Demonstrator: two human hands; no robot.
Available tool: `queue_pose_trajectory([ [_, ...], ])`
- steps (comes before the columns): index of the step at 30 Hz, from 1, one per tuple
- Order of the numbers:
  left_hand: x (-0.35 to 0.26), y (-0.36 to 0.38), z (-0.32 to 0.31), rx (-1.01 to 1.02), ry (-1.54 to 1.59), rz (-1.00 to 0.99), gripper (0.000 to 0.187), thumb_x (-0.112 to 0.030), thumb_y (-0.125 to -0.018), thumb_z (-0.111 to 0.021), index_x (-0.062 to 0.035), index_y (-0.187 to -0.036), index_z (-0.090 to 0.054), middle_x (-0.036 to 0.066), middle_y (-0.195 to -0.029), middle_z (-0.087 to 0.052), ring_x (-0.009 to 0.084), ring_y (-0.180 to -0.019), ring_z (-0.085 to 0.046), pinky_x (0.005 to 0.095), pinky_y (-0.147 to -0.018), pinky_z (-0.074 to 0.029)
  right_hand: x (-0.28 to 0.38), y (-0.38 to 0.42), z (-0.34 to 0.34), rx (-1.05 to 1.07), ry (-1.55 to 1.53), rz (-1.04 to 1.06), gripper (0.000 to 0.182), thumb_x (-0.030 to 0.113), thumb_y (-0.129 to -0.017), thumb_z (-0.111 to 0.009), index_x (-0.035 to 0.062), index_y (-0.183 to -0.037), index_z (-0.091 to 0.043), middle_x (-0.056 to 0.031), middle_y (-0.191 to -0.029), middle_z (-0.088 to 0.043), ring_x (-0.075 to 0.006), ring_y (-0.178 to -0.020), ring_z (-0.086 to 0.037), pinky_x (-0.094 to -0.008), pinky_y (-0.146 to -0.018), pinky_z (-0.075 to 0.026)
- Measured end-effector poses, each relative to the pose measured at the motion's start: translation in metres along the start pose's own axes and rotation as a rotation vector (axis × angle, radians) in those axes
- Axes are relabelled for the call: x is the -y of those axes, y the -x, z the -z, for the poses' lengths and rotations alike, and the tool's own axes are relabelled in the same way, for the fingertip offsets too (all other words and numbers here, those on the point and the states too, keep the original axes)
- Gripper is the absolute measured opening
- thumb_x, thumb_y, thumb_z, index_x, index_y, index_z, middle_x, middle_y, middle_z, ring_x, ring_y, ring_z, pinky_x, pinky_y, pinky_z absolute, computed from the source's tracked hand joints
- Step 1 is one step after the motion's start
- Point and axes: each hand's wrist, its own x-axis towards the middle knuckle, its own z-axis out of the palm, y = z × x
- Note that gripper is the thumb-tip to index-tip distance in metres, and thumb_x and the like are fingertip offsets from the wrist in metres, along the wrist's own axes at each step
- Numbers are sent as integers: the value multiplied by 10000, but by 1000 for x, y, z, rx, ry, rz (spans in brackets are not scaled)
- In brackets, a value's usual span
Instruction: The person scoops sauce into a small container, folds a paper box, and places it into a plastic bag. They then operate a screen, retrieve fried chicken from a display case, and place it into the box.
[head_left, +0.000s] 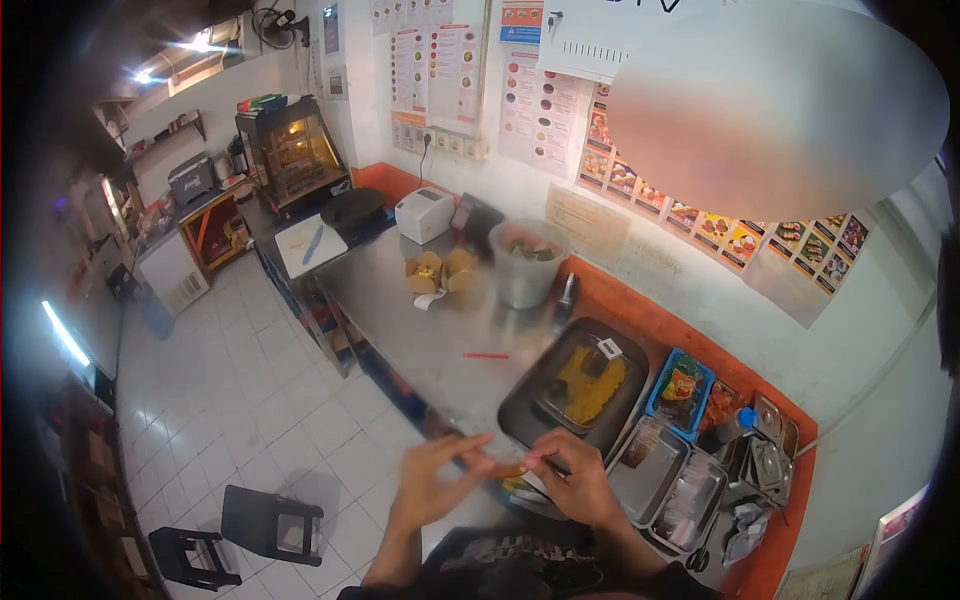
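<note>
In front of my body, both hands hold a small orange-brown strip (508,470) just over the counter's front edge. My left hand (436,478) has its fingers stretched forward, with thumb and fingertips at the strip's left end. The other end is pinched between the thumb and fingers of my right hand (574,482). What the strip is made of is too blurred to tell. Just beyond my hands lies a dark tray (520,408), and on it a clear dish (562,418) holds yellow mash (597,388) with a small white-framed gadget at its rim.
A red stick (486,355), an opened cardboard food box (440,275) and a translucent bucket (527,280) stand on the steel counter (400,320). To the right are metal trays (650,470), a blue basket (680,395) and scissors (698,562). Black stools (270,525) stand at left.
</note>
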Motion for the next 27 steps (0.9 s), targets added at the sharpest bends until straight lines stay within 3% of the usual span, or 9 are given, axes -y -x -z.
queue_pose_trajectory([
  [11,-2,4,-16,-9,38,-114,358,5,-738,-779,1,-1091,-719,99,-816,-719,162,-748,-676,272,-721,-514,-4,9,1,21,-15,56,120,-8,-823,-722,-7,-891,-623,-111,-869,-633,-220,-804,-622,-310,-729,-488],
  [15,-5,8,-27,18,51,-124,351,33,-746,-757,-4,-1092,-718,95,-794,-708,168,-750,-674,283,-726,-513,-6,19,11,55,65,95,142,9,-808,-727,32,-902,-623,-115,-879,-630,-281,-816,-616,-370,-772,-471],
  [23,-4,11,-74,204,58,-77,369,66,-754,-757,5,-1113,-698,102,-792,-691,182,-733,-644,299,-757,-497,-24,48,37,27,132,110,153,111,-856,-691,59,-906,-556,-85,-881,-551,-275,-864,-559,-390,-776,-427],
  [27,2,11,-94,276,12,-52,304,63,-749,-767,18,-1042,-698,102,-793,-689,177,-748,-636,291,-761,-485,-37,70,58,48,158,55,170,119,-885,-666,55,-890,-509,-102,-877,-524,-296,-857,-544,-395,-789,-417],
])
